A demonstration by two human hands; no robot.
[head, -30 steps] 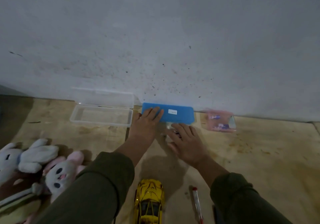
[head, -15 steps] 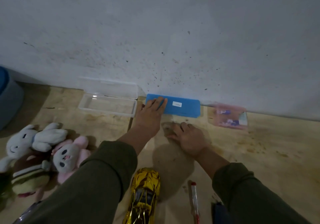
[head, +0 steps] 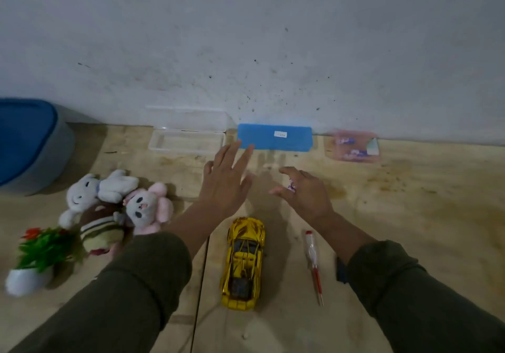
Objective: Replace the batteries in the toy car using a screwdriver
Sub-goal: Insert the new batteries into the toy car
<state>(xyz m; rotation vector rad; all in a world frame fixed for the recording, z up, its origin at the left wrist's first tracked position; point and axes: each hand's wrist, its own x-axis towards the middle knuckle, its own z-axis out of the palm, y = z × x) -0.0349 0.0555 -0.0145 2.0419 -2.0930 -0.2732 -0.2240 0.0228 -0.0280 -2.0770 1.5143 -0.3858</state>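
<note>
left hand (head: 222, 186): fingers straight and spread, holding nothing, tips over blue box (head: 274, 137) edge
right hand (head: 303, 195): fingers curled, pinching a small purple-white item, looks like a battery (head: 291, 186)
car (head: 244, 262): on table at 6 from both hands, long axis 12-6
screwdriver (head: 313, 264): just right of car, parallel, tip at 6; right hand nearer
labels: white sticker on blue box, unreadable

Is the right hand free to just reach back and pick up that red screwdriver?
Probably not freely: the right hand seems to pinch something small, though nothing lies between it and the screwdriver.
</note>
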